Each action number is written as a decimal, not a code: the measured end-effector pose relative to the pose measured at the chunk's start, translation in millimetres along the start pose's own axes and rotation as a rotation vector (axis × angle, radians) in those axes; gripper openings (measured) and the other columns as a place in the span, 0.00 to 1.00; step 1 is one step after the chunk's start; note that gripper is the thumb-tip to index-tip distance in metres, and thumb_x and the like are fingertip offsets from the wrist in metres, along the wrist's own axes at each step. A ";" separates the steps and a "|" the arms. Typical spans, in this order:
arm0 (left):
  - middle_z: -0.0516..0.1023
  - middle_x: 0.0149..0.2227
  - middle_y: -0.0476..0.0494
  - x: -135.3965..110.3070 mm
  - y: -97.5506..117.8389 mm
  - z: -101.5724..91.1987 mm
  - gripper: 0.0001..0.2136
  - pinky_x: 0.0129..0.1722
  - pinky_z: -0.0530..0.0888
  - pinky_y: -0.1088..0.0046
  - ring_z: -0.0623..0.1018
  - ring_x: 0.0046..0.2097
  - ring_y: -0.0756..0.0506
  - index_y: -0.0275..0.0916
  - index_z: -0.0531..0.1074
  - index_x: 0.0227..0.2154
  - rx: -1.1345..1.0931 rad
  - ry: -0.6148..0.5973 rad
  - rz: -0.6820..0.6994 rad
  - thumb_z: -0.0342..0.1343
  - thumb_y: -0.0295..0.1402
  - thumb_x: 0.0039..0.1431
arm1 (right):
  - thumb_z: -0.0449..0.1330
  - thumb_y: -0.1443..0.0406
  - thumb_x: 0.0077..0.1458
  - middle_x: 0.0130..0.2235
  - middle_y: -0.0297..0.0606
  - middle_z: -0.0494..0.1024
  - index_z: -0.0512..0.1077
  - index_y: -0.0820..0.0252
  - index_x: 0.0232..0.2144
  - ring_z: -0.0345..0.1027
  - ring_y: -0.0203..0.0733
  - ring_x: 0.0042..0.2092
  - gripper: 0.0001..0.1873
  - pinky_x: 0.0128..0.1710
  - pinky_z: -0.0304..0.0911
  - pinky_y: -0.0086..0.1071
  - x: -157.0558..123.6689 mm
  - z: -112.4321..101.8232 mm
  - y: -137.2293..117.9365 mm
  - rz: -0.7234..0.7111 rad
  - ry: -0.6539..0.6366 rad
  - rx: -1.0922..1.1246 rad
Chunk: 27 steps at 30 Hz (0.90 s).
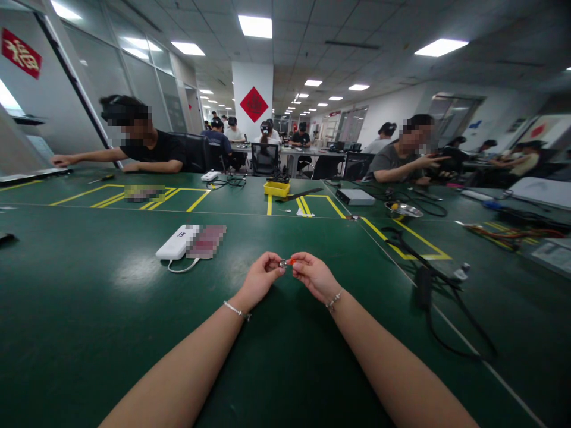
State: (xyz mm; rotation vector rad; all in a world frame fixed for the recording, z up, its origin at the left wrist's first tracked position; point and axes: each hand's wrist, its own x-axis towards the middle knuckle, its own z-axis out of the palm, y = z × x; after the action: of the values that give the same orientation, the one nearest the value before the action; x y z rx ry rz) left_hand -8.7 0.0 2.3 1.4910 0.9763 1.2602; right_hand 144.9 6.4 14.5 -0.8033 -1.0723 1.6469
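Over the green tabletop (214, 333), my two hands meet at the middle of the view. Thumb and fingers of my left hand (262, 276) pinch a small silvery metal piece (282, 264), its exact kind too small to make out. From the other side my right hand (314, 276) is closed on a small orange piece (291, 261). The orange piece sits right against the metal one; whether they are joined I cannot tell. Fingers cover most of both pieces. Each wrist wears a thin bracelet.
Left of my hands lie a white power bank (177, 242) and a blurred-out phone-like slab on a cable. Farther off stand a yellow bin (277, 189), a grey box (355, 197) and a metal bowl (404, 210). A black cable (430, 297) runs along the right. Two people sit opposite.
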 end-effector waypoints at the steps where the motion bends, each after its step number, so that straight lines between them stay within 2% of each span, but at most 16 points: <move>1: 0.65 0.23 0.54 -0.6 1.9 0.4 0.07 0.27 0.63 0.79 0.66 0.26 0.54 0.36 0.63 0.29 0.034 0.015 0.012 0.54 0.29 0.44 | 0.62 0.68 0.35 0.28 0.33 0.72 0.67 0.61 0.27 0.62 0.29 0.26 0.12 0.30 0.57 0.27 0.2 1.1 0.1 -0.011 0.022 -0.029; 8: 0.68 0.27 0.51 -5.8 12.0 3.0 0.04 0.30 0.65 0.76 0.68 0.29 0.52 0.38 0.66 0.28 0.409 0.096 0.154 0.51 0.30 0.46 | 0.63 0.65 0.33 0.25 0.34 0.72 0.68 0.62 0.25 0.63 0.31 0.26 0.12 0.30 0.57 0.29 1.3 7.6 4.4 -0.059 0.085 -0.154; 14: 0.69 0.29 0.49 -9.0 16.0 2.5 0.05 0.31 0.65 0.75 0.68 0.31 0.51 0.39 0.67 0.29 0.633 0.165 0.209 0.50 0.32 0.48 | 0.62 0.64 0.35 0.30 0.36 0.74 0.70 0.61 0.29 0.66 0.34 0.32 0.13 0.36 0.59 0.32 -2.9 16.2 4.2 -0.016 0.107 -0.124; 21: 0.69 0.29 0.48 -9.8 12.6 3.5 0.05 0.30 0.64 0.74 0.68 0.32 0.49 0.39 0.67 0.28 0.781 0.269 0.191 0.49 0.33 0.49 | 0.60 0.64 0.38 0.37 0.39 0.73 0.71 0.59 0.34 0.66 0.38 0.38 0.15 0.39 0.60 0.34 -3.9 20.7 5.7 -0.004 0.117 -0.140; 27: 0.69 0.27 0.49 -9.4 11.0 1.8 0.05 0.30 0.63 0.75 0.69 0.31 0.50 0.39 0.67 0.27 0.803 0.297 0.194 0.49 0.34 0.49 | 0.59 0.65 0.39 0.42 0.38 0.71 0.69 0.56 0.38 0.64 0.39 0.42 0.18 0.40 0.60 0.34 -4.8 20.6 7.9 0.008 0.066 -0.192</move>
State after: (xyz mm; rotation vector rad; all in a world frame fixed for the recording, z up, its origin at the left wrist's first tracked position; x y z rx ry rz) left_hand -8.3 -12.0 10.4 2.0723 1.7019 1.3180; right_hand 125.3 -4.9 15.5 -0.9809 -1.1943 1.5294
